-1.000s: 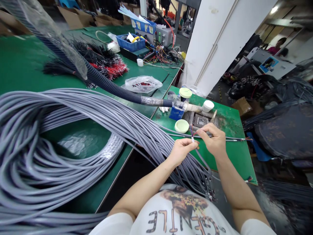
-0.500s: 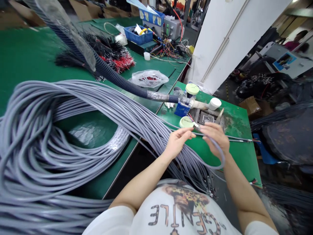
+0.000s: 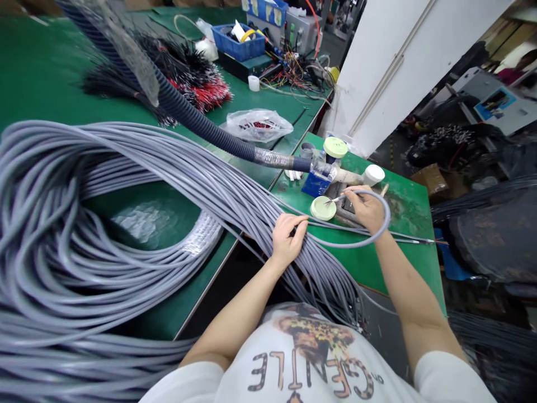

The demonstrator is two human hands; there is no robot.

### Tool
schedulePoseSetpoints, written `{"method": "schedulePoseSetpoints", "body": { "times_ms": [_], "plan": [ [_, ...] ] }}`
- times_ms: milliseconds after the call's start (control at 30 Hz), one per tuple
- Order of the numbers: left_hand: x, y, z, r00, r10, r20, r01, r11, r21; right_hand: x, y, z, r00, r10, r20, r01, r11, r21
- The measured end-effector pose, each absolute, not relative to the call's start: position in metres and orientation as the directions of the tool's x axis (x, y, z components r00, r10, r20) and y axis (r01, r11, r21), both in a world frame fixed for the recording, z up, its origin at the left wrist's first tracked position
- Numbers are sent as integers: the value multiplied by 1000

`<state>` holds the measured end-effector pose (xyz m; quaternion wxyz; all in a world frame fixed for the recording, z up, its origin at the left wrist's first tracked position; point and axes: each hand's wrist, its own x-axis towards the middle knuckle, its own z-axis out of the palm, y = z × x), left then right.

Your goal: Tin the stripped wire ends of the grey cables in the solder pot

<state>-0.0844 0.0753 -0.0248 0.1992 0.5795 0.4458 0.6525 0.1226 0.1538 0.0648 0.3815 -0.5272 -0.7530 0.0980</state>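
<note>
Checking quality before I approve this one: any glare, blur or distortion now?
Head view: glare on the coil's clear wrap, cables soft at lower left; head view: wire tips too small to count; head view: pillar leaning, likely wide-angle distortion or camera tilt; head view: right background dim.

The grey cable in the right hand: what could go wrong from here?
The grey cable bends in a loop around the right hand; it might spring and pull its end loose. The wire ends are over or in the shallow pale green dish, so a jerk could tip it. The white tub stands close beyond that hand and might get knocked.
</note>
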Motion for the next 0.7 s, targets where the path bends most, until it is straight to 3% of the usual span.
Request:
{"method": "schedulePoseSetpoints", "body": {
  "times_ms": [533, 700],
  "plan": [
    [-86, 77, -26, -244, 778, 578, 239, -530, 814, 120, 175, 51, -162, 917, 363, 721, 361, -591],
    [-86, 78, -26, -249, 777, 578, 242, -527, 814, 129, 170, 64, -127, 907, 401, 736, 357, -575]
  ]
}}
